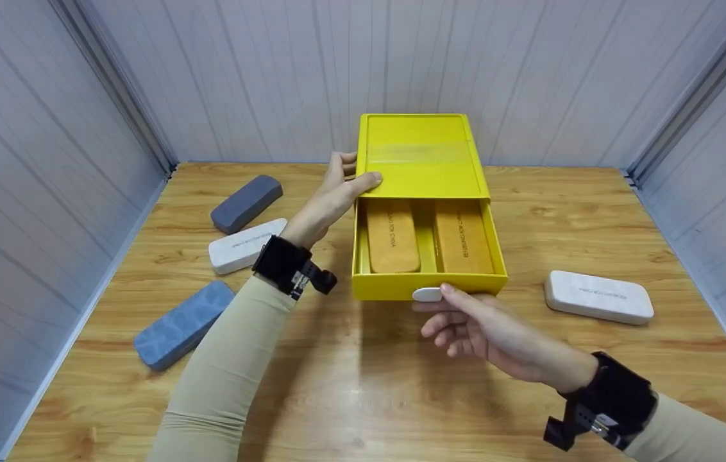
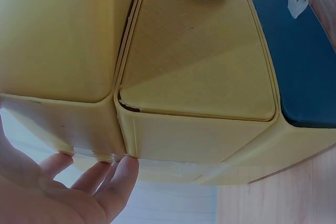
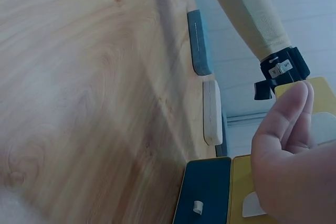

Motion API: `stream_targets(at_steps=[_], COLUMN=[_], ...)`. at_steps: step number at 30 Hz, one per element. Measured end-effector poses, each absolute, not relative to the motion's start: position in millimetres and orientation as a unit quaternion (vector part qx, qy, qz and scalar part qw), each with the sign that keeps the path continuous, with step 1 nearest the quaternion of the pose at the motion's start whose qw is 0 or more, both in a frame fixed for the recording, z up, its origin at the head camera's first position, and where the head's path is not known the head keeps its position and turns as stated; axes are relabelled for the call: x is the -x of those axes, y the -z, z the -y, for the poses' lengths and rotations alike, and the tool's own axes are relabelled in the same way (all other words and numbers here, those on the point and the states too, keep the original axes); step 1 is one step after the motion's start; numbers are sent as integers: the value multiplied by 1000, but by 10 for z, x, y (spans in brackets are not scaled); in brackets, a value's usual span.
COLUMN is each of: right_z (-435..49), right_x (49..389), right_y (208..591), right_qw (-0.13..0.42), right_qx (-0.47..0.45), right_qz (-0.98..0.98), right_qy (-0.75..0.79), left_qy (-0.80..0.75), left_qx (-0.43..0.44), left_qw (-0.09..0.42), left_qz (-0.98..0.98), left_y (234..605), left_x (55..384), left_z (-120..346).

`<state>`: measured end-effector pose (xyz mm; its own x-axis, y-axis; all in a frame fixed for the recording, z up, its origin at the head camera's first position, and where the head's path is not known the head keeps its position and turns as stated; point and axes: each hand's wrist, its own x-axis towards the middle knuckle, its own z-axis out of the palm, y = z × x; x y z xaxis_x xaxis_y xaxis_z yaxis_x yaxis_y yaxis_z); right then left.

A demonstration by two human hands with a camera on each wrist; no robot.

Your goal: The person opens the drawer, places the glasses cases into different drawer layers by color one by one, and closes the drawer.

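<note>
A yellow drawer cabinet (image 1: 424,144) stands in the middle of the table, its top drawer (image 1: 363,287) pulled out toward me. Inside lie two tan oblong cases (image 1: 394,240) with dark lettering, side by side. My right hand (image 1: 498,330) pinches the drawer's white handle (image 1: 427,294) between thumb and index finger, its other fingers loosely bent below. With the thumb on the cabinet's top edge, my left hand (image 1: 331,196) rests against its left side. In the left wrist view, fingertips (image 2: 125,169) touch the yellow side wall. Lower drawers show there, including a dark teal front (image 2: 294,51).
To the left on the wooden table lie a grey case (image 1: 247,203), a white case (image 1: 244,247) and a blue patterned case (image 1: 183,324). Another white case (image 1: 599,296) is at the right. Pale panels (image 1: 273,77) enclose the back and both sides.
</note>
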<state>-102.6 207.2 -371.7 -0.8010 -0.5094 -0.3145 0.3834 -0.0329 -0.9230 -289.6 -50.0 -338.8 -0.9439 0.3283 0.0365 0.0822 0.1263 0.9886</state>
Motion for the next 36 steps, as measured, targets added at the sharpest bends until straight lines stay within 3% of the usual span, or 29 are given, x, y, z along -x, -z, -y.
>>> stream_targets(at_steps=[36], right_z=[-2001], right_x=[1578], right_y=[3683], right_qw=[270], right_qx=[30], right_qz=[-616], right_qy=[740], left_qy=[-653], left_qx=[-138], left_qw=[108], left_qz=[-737], left_y=[3375], left_x=[2892], left_z=[536])
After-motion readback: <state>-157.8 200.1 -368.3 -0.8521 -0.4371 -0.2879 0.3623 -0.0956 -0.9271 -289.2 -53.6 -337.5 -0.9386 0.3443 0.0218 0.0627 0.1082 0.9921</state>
